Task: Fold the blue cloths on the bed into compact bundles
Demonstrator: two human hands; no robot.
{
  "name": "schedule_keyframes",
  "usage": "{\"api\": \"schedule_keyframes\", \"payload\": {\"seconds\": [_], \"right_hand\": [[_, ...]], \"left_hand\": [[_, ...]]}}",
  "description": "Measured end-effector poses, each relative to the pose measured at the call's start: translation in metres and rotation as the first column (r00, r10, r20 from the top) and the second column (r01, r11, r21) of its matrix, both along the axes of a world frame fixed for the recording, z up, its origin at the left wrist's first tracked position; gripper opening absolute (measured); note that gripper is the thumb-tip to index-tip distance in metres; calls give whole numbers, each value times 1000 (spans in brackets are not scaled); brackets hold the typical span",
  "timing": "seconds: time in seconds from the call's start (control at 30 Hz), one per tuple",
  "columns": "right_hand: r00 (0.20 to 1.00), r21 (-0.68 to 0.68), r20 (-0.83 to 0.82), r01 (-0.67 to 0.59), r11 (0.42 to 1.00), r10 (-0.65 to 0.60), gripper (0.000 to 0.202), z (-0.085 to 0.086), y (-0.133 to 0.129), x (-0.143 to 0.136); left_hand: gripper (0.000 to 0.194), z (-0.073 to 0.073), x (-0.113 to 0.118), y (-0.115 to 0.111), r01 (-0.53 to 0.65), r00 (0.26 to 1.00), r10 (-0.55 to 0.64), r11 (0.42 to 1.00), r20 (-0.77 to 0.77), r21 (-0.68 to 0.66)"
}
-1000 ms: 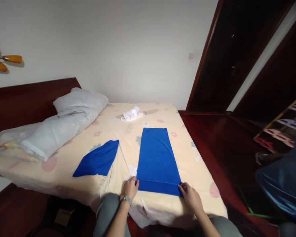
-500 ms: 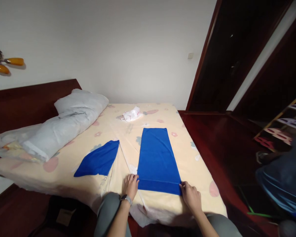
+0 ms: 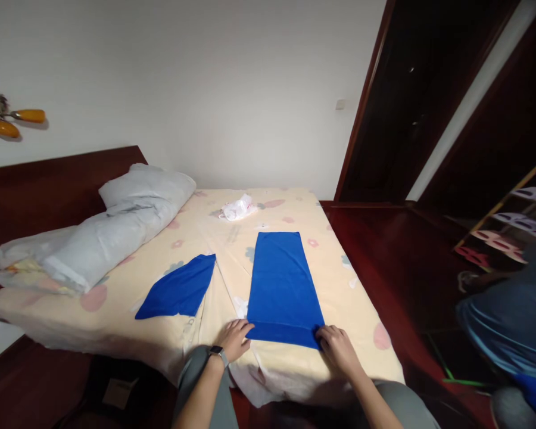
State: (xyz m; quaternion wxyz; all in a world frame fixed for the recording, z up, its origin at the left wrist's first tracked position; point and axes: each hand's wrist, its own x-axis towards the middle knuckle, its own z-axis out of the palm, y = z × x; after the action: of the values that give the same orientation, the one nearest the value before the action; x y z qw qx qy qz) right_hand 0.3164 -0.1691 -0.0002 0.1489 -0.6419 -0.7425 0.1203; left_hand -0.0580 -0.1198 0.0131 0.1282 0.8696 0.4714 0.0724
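The right hand (image 3: pixel 338 348) has edged inward, curled on the long blue cloth's (image 3: pixel 281 280) near corner, left hand (image 3: pixel 235 339) opposite, grips unclear.

Soft, rather dim indoor light falls on the bed (image 3: pixel 361 333) and the pale wall (image 3: pixel 259 89). The wall lamp (image 3: pixel 30 115) throws a faint shadow to its lower right. The blue cloth (image 3: pixel 283 280), left hand (image 3: pixel 234 340) and right hand (image 3: pixel 339 347) are in fair focus, with shadow below the right hand. The door (image 3: pixel 397 131) sinks almost to black. Wide-angle distortion tilts the door frame (image 3: pixel 367 92) and stretches the blurred person (image 3: pixel 509 313) at the right edge.
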Motion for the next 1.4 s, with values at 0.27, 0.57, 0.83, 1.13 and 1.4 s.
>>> {"api": "schedule_keyframes", "payload": {"seconds": [0.27, 0.57, 0.83, 1.13, 1.4], "right_hand": [[982, -1, -169, -85, 996, 84, 48, -14, -8, 22], [881, -132, -451, 92, 987, -142, 43, -20, 4, 29], [792, -181, -574, 123, 976, -207, 41, -10, 14, 21], [784, -213, -599, 40, 976, -163, 54, -4, -12, 28], [870, -187, -445, 142, 972, -213, 39, -25, 2, 19]], "left_hand": [[48, -5, 7, 12, -104, 987, 107, 994, 120, -25], [21, -8, 9, 19, -196, 917, 211, 978, 337, -77], [32, -16, 19, 27, -337, 848, 375, 927, 374, -164], [26, -9, 9, 5, -365, 894, 385, 922, 228, -129], [22, -8, 23, -4, -410, 912, 411, 912, 21, -19]]}}
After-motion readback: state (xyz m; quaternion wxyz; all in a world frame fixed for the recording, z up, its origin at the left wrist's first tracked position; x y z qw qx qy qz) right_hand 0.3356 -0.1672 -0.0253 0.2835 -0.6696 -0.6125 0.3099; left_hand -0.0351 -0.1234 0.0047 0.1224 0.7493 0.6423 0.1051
